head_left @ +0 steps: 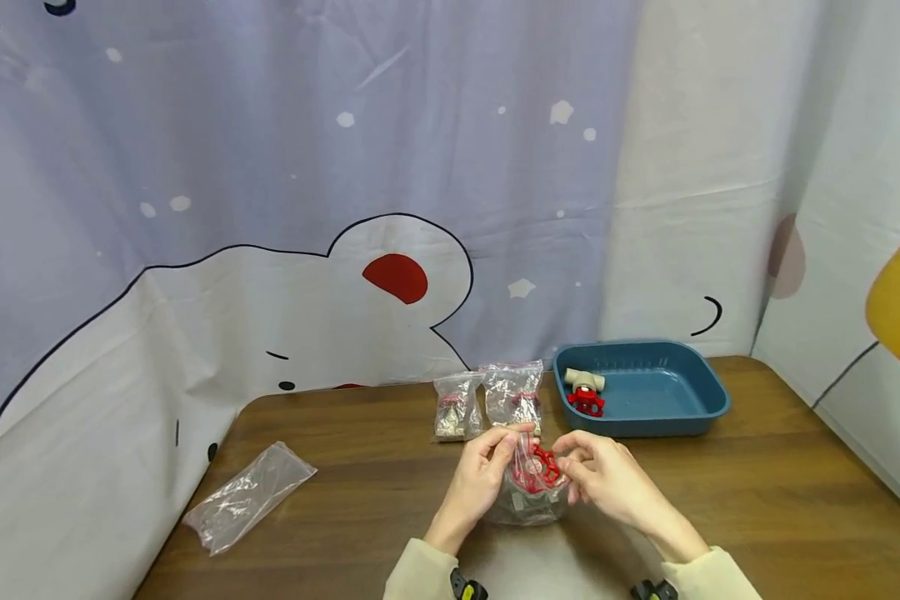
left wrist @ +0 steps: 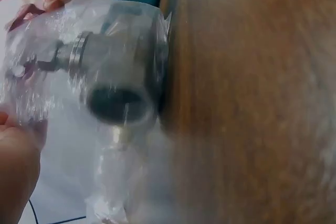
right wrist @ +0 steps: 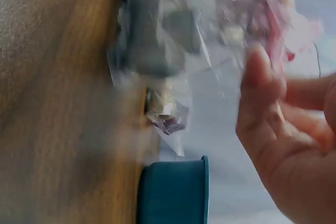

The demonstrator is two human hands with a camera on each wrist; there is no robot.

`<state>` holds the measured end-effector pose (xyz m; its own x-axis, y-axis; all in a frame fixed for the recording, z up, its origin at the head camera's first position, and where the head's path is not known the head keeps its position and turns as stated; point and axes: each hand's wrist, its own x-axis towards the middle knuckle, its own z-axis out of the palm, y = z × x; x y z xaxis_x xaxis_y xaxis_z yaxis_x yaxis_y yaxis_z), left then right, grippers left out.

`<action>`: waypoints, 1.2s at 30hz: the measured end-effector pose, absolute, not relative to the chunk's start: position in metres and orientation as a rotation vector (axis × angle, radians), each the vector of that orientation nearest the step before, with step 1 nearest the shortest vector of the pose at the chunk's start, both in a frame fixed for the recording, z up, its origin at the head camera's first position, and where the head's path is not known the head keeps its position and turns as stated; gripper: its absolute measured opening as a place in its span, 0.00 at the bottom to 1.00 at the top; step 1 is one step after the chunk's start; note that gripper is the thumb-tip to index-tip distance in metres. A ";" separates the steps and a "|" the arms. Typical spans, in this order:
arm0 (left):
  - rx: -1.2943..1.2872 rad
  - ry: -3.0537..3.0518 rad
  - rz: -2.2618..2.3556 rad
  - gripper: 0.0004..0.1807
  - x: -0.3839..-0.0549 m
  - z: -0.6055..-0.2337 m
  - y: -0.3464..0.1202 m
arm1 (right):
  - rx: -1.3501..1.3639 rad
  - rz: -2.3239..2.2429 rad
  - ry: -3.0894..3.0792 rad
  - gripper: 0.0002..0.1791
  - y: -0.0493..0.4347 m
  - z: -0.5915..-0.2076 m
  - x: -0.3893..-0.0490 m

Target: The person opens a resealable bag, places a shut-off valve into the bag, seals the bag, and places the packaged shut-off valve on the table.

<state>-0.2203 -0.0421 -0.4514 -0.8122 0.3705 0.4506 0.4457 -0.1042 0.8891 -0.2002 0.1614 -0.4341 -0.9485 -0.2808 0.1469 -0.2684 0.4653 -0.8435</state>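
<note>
In front of me stands a clear zip bag (head_left: 527, 510) with a red zip strip, its mouth facing up. Inside is a metal valve (left wrist: 113, 72) with a red handwheel (head_left: 547, 465) showing at the opening. My left hand (head_left: 480, 477) pinches the bag's left edge near the zip strip. On the opposite side, my right hand (head_left: 607, 477) pinches the right edge of the mouth, thumb and fingers bent, as the right wrist view also shows with its hand (right wrist: 289, 135). The valve's wide pipe end shows through the plastic in the left wrist view.
Behind the bag, two more bagged valves (head_left: 457, 408) lie side by side. A blue tray (head_left: 667, 425) at the back right holds a pale pipe valve (head_left: 585, 392) with a red handwheel. A flat plastic bag (head_left: 251, 498) lies at the left of the wooden table (head_left: 345, 500).
</note>
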 end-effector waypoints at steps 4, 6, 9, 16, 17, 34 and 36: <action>-0.941 -2.035 -2.143 0.14 -0.221 -0.452 -0.043 | -0.645 -1.324 2.747 0.10 0.161 -0.432 -0.196; -0.958 -2.035 -2.154 0.14 -0.221 -0.452 -0.044 | -0.728 -1.124 2.901 0.08 0.158 -0.433 -0.196; -0.976 -2.037 -2.172 0.14 -0.221 -0.454 -0.045 | -0.812 -0.936 3.041 0.12 0.154 -0.437 -0.196; -1.010 -2.053 -2.173 0.15 -0.221 -0.455 -0.047 | -0.583 -1.187 2.870 0.09 0.156 -0.448 -0.192; -1.016 -2.059 -2.151 0.15 -0.221 -0.455 -0.048 | -0.542 -1.226 2.852 0.08 0.157 -0.449 -0.191; -1.149 -2.073 -2.012 0.13 -0.225 -0.456 -0.048 | -0.473 -1.703 2.301 0.08 0.170 -0.456 -0.193; -1.148 -2.063 -2.033 0.13 -0.229 -0.463 -0.048 | -0.575 -1.652 2.277 0.12 0.174 -0.457 -0.195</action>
